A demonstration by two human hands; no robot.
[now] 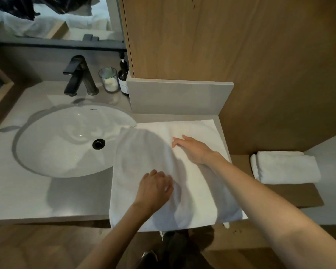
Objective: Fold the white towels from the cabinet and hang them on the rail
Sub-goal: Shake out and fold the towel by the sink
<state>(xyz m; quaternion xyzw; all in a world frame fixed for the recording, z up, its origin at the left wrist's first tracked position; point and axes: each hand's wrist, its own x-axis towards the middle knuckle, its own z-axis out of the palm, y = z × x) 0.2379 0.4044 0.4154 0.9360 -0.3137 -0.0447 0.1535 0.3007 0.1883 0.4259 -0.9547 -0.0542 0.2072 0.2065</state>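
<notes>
Towel [202, 195] spread flat on the table [27, 191], under both grips. Its long axis runs far edge to near edge and overhangs the near one.

Left grip [155, 188]: released, palm down on the cloth's near half.

Right grip [192, 148]: released, fingers straight, pressing beyond and right of the left grip.

Left of the left grip, the cloth's edge laps the sink [66, 142].

Judgement: the far edge is nearer the right grip.

Folded towel [285, 166] lies well right of the right grip.
</notes>
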